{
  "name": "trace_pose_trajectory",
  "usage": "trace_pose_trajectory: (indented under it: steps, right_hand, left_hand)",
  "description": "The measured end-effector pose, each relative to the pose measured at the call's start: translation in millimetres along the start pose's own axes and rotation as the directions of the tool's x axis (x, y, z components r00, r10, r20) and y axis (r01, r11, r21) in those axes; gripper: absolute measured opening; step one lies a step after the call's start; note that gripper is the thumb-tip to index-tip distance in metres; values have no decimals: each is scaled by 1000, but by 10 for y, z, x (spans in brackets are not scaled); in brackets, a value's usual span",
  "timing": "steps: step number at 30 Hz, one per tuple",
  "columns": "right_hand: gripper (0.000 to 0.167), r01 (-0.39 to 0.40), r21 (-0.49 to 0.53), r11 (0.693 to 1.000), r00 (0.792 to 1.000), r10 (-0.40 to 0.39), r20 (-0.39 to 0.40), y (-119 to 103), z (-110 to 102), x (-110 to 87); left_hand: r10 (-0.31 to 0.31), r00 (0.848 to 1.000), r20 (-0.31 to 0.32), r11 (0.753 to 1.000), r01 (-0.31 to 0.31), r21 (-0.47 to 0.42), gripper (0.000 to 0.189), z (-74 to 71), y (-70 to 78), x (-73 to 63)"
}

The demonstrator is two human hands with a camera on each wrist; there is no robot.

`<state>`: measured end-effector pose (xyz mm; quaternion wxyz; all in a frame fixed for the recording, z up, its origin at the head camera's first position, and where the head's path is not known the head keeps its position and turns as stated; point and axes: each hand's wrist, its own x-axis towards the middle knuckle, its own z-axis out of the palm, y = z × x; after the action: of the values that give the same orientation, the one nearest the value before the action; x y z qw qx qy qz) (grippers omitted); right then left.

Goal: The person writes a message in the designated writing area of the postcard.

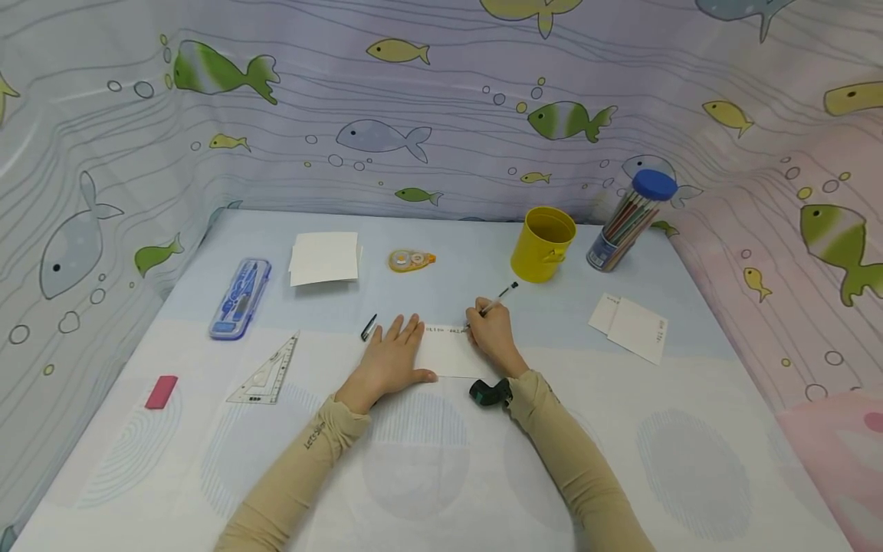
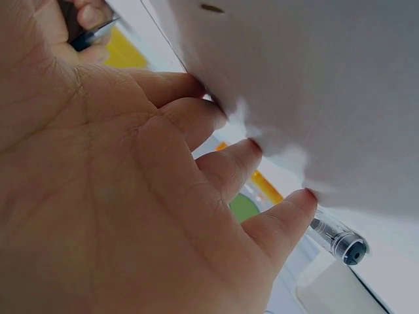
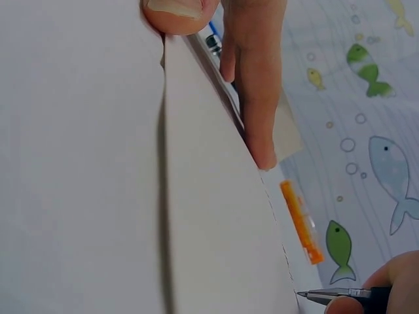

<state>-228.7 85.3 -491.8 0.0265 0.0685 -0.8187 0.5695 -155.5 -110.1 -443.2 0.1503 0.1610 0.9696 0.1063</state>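
A white paper card with a line of small handwriting along its top edge lies on the table in front of the person. My left hand rests on its left end, fingers stretched out and thumb spread along the lower edge. My right hand pinches a pen, its tip at the end of the written line. In the right wrist view the pen tip meets the card. A pen cap lies just left of the left fingertips; the left wrist view shows the clear cap too.
Behind stand a stack of blank cards, a correction tape, a yellow bucket and a pencil jar. Leftward lie a blue case, set square and red eraser. Written cards lie right.
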Motion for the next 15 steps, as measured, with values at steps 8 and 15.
trace_pose_trajectory:
  steps: [8, 15]
  right_hand:
    - [36, 10, -37, 999, 1000, -10, 13, -14, -4, -1]
    - [35, 12, -83, 996, 1000, -11, 13, -5, 12, 5]
  left_hand:
    - [0, 1000, 2, 1000, 0, 4, 96, -6, 3, 0]
    - [0, 1000, 3, 1000, 0, 13, 96, 5, -4, -6]
